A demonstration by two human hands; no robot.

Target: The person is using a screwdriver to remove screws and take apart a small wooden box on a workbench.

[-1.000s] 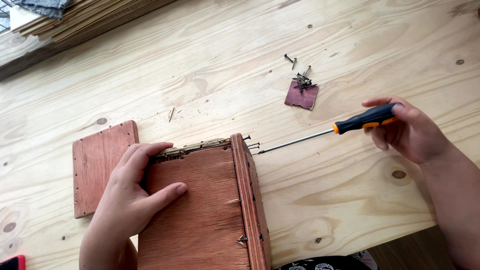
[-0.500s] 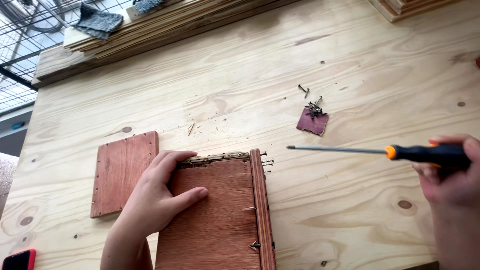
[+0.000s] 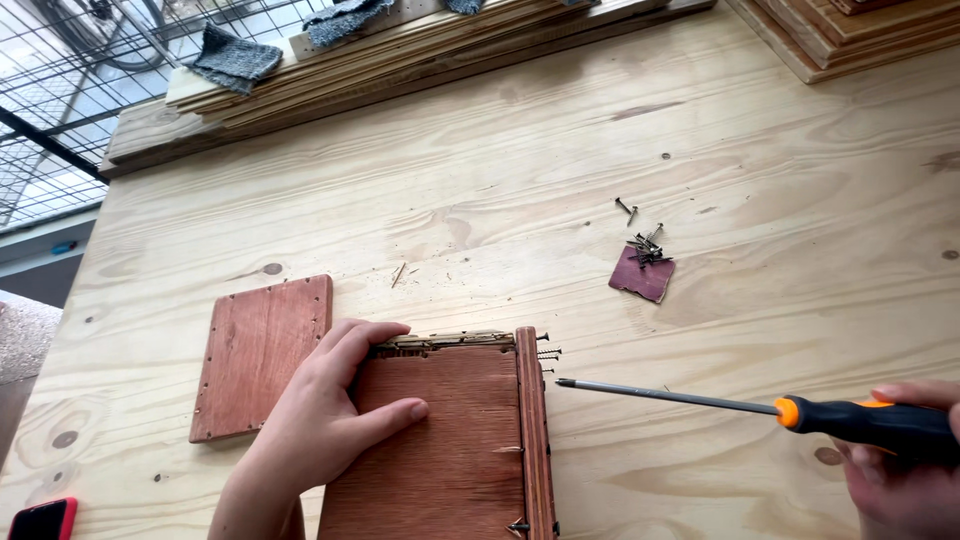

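Note:
My left hand (image 3: 325, 420) lies flat on a reddish-brown wooden box panel (image 3: 450, 460), fingers spread over its top-left corner. Small nails stick out of the box's right edge strip (image 3: 533, 430). My right hand (image 3: 905, 465) grips the black and orange handle of a screwdriver (image 3: 780, 408) at the lower right. Its metal shaft points left, with the tip a little to the right of the box's upper corner.
A loose reddish wooden panel (image 3: 262, 355) lies left of the box. Several dark screws (image 3: 645, 245) rest on a small red scrap (image 3: 641, 275) further back. Stacked boards (image 3: 400, 60) line the table's far edge. A red phone (image 3: 40, 518) sits bottom left.
The screwdriver has swung lower and level, its tip now nearer the box's corner. My view has tilted up, showing more of the far table. My left hand stays on the box.

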